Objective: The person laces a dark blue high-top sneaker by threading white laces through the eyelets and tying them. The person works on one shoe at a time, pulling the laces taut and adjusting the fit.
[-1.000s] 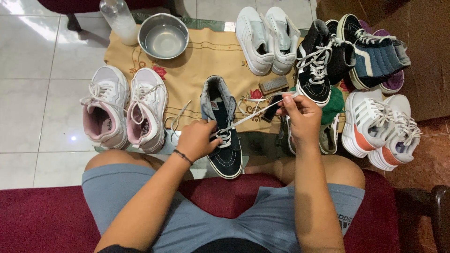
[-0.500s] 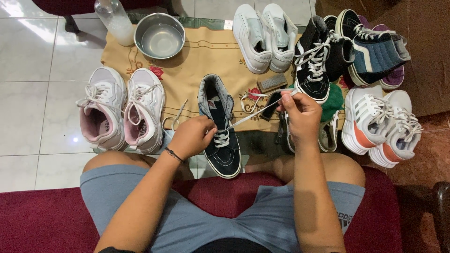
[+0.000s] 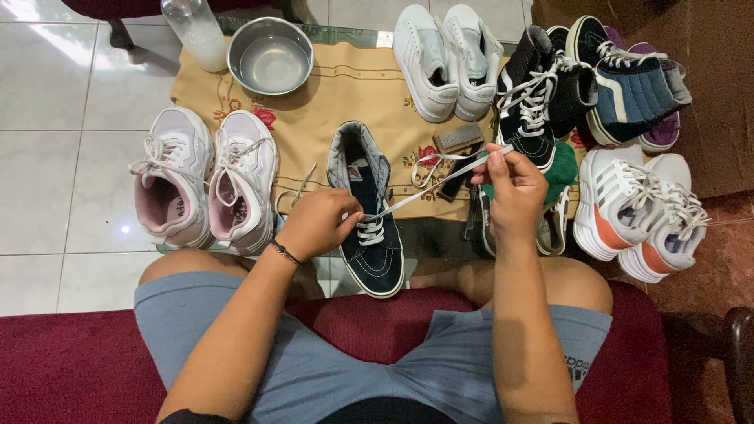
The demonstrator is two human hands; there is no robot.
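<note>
Since a second ago I see my right hand (image 3: pixel 510 184) has drawn the flat white lace (image 3: pixel 440 182) farther right of the navy canvas high-top shoe (image 3: pixel 367 210), pinching it taut, while my left hand (image 3: pixel 318 224) grips the lacing at the eyelets.

Bare cloth (image 3: pixel 345 86) is lying open ahead of the navy high-top shoe (image 3: pixel 367 206), up to the metal bowl (image 3: pixel 269 55) and plastic bottle (image 3: pixel 196 31). The pink-and-white pair (image 3: pixel 206 184) is crowding the left hand (image 3: pixel 316 223) just beside it. The white lace (image 3: pixel 440 179) is stretching across to the right hand (image 3: pixel 514 187), barring the gap, where a brush (image 3: pixel 459 138), the white pair (image 3: pixel 449 59) and dark sneakers (image 3: pixel 542 94) are hemming that side.
</note>
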